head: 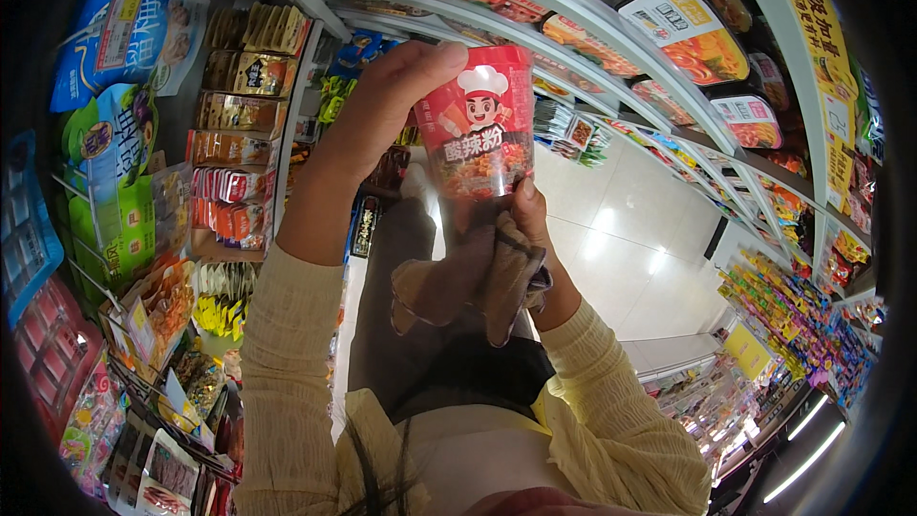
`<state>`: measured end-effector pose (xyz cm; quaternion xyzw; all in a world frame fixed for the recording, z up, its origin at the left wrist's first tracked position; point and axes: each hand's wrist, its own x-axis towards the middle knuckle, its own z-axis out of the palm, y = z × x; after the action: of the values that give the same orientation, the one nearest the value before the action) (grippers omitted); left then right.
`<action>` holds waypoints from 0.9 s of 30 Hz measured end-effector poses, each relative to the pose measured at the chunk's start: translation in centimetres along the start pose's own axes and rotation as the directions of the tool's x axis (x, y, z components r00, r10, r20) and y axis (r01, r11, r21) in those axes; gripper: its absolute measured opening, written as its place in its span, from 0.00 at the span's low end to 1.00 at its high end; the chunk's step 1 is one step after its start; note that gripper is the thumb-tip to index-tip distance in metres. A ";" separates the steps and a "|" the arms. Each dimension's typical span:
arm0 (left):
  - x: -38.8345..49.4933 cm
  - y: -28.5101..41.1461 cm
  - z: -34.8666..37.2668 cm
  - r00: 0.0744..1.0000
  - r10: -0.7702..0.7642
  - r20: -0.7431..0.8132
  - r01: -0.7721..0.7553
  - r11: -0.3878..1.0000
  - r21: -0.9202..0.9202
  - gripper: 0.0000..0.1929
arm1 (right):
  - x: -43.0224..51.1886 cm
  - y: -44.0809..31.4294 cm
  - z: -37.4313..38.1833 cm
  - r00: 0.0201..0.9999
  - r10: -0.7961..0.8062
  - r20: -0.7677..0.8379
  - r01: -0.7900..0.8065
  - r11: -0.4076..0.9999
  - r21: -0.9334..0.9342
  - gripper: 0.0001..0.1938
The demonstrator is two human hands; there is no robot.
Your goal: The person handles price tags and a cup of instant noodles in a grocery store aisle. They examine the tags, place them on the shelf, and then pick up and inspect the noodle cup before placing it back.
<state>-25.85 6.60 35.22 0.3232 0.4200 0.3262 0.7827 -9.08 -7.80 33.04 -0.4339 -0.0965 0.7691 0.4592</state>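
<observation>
A red instant noodle cup (478, 122) with a cartoon chef and writing on it is held up in front of my body. My left hand (401, 93) grips its upper left side, the thumb near the rim and the other fingers hidden behind. Below the cup, my right hand (534, 218) supports its lower right edge with the thumb and also holds a brown cloth (501, 276). The cloth hangs down over my legs in loose folds.
Shelves (666, 93) of boxed and tray-packed instant food run along the upper right. Packaged snacks (247, 72) fill racks on the left, with blue and green bags (118, 36) at the far left. Pale floor tiles (609, 229) show between them.
</observation>
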 end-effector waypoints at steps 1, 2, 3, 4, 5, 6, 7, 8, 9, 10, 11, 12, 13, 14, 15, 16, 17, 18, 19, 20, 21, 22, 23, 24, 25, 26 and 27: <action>-0.1 0.2 0.2 1.000 -0.005 -0.010 0.005 1.000 0.004 0.18 | -0.2 0.0 0.2 1.000 0.008 -0.023 -0.008 1.000 0.024 0.41; -0.2 0.2 0.4 1.000 -0.002 -0.025 0.002 1.000 0.004 0.18 | -0.2 0.1 0.3 0.999 0.017 -0.047 -0.015 0.999 0.047 0.41; -0.2 0.3 0.6 0.999 0.002 -0.038 -0.001 1.000 0.004 0.18 | -0.2 0.1 0.2 0.999 0.016 -0.039 -0.014 0.999 0.048 0.41; -0.3 0.3 0.7 0.999 0.005 -0.052 -0.005 1.000 0.004 0.18 | -0.1 0.2 0.1 0.999 0.015 -0.031 -0.013 0.999 0.048 0.41; -0.2 0.3 0.6 0.999 -0.005 -0.047 0.006 1.000 0.024 0.19 | -0.1 0.2 0.1 1.000 0.008 -0.027 -0.007 0.999 0.039 0.41; -0.2 0.1 0.3 0.999 -0.015 -0.043 0.017 0.999 0.044 0.19 | 0.0 0.2 0.0 1.000 0.003 -0.022 -0.002 1.000 0.029 0.41; -0.1 0.0 0.1 0.999 -0.024 -0.040 0.027 0.998 0.064 0.19 | 0.0 0.2 -0.1 1.000 -0.008 -0.020 0.008 1.000 0.009 0.42; -0.2 0.0 0.1 0.998 -0.030 -0.052 0.034 0.995 0.091 0.20 | 0.2 0.3 -0.2 1.000 -0.023 -0.004 0.023 1.000 0.011 0.42; -0.3 0.1 0.3 0.997 -0.036 -0.061 0.043 0.992 0.118 0.20 | 0.4 0.4 -0.4 0.999 -0.041 0.008 0.041 0.999 0.014 0.43; -0.4 0.2 0.4 0.997 -0.041 -0.071 0.051 0.988 0.146 0.21 | 0.8 0.7 -0.8 0.997 -0.064 0.033 0.063 0.997 0.040 0.43; -0.4 0.2 0.5 0.997 -0.051 -0.060 0.059 0.989 0.137 0.21 | 0.8 0.7 -0.8 0.997 -0.063 0.043 0.060 0.995 0.076 0.44; -0.5 0.1 0.4 0.997 -0.062 -0.052 0.068 0.989 0.129 0.22 | 1.0 0.8 -0.9 0.997 -0.059 0.054 0.053 0.992 0.113 0.45; -0.6 0.0 0.4 0.996 -0.072 -0.045 0.077 0.990 0.120 0.23 | 0.9 0.6 -0.7 0.998 -0.030 0.052 0.021 0.987 0.159 0.46; -0.8 0.1 0.4 0.995 -0.085 -0.059 0.093 0.987 0.133 0.24 | 0.9 0.5 -0.7 0.996 -0.015 0.089 -0.005 0.977 0.213 0.47; -1.0 0.2 0.4 0.993 -0.098 -0.072 0.108 0.983 0.146 0.25 | 0.9 0.4 -0.7 0.992 -0.001 0.125 -0.033 0.964 0.265 0.48; -1.1 0.3 0.5 0.990 -0.111 -0.084 0.123 0.980 0.159 0.26 | 0.9 0.4 -0.8 0.980 -0.006 0.199 -0.059 0.945 0.322 0.50; -1.1 0.3 0.3 0.990 -0.126 -0.071 0.135 0.981 0.140 0.28 | 0.9 0.4 -1.0 0.963 -0.017 0.271 -0.090 0.922 0.376 0.51; -1.1 0.1 0.0 0.989 -0.139 -0.059 0.145 0.982 0.121 0.29 | 0.9 0.7 -1.3 0.962 -0.005 0.275 -0.112 0.907 0.406 0.54; -1.1 -0.1 -0.2 0.987 -0.152 -0.047 0.156 0.983 0.102 0.30 | 0.8 0.7 -1.4 0.963 0.020 0.269 -0.137 0.896 0.422 0.54; -1.1 -0.3 -0.4 0.987 -0.151 -0.051 0.155 0.983 0.100 0.30 | 0.5 0.6 -1.3 0.963 0.045 0.265 -0.161 0.884 0.438 0.54; -1.1 -0.6 -0.5 0.987 -0.151 -0.053 0.155 0.983 0.098 0.31 | 0.2 0.6 -1.3 0.963 0.069 0.259 -0.185 0.872 0.454 0.54; -1.1 -0.7 -0.6 0.987 -0.151 -0.056 0.156 0.983 0.095 0.31 | 0.1 0.6 -1.3 0.960 0.080 0.269 -0.204 0.857 0.474 0.54; -1.1 -0.6 -0.6 0.987 -0.155 -0.041 0.158 0.981 0.112 0.31 | 0.0 0.6 -1.4 0.956 0.091 0.279 -0.224 0.841 0.492 0.55; -1.2 -0.4 -0.5 0.987 -0.158 -0.028 0.161 0.978 0.130 0.31 | -0.1 0.6 -1.5 0.951 0.102 0.291 -0.245 0.824 0.511 0.55; -1.3 -0.3 -0.5 0.987 -0.162 -0.015 0.162 0.976 0.148 0.31 | -0.2 0.6 -1.5 0.952 0.105 0.287 -0.242 0.830 0.502 0.55; -1.3 -0.3 -0.6 0.987 -0.160 -0.012 0.160 0.975 0.155 0.31 | -0.3 0.6 -1.5 0.953 0.107 0.282 -0.240 0.836 0.493 0.55; -1.3 -0.5 -0.6 0.987 -0.158 -0.008 0.157 0.974 0.161 0.30 | -0.5 0.5 -1.5 0.955 0.110 0.277 -0.237 0.843 0.483 0.56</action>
<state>-26.83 5.41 35.16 0.3522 0.4672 0.2273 0.7785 -8.18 -8.83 32.13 -0.2079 0.0964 0.8519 0.4708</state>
